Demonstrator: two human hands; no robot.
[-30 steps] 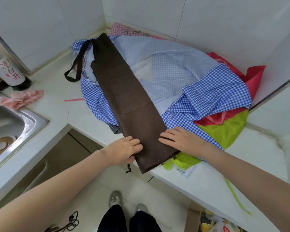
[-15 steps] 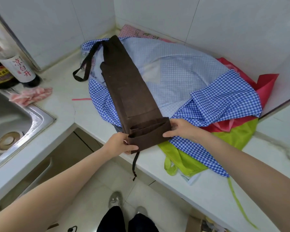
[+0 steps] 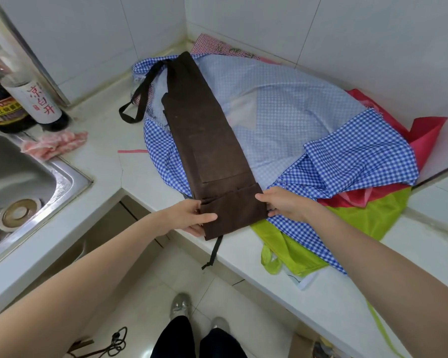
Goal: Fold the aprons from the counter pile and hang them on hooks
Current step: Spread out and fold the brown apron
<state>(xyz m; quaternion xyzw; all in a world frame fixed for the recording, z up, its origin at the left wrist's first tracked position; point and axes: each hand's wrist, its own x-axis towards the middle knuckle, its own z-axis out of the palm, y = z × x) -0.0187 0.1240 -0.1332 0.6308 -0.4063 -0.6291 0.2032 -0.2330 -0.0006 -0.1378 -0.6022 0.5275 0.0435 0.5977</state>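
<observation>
both hands (image 3: 192, 215) (image 3: 285, 204) grip long brown apron (image 3: 212, 140)

The apron pile (image 3: 282, 120) fills the table's (image 3: 321, 293) corner back to both tiled walls (image 3: 321, 34), so no bare gap shows behind it. Bare table lies to the left, between the pile and the sink (image 3: 23, 177), broken only by a pink rag (image 3: 53, 146) and two bottles (image 3: 18, 99) near the wall. More bare table runs along the near edge to the right of the green apron (image 3: 347, 228).
</observation>
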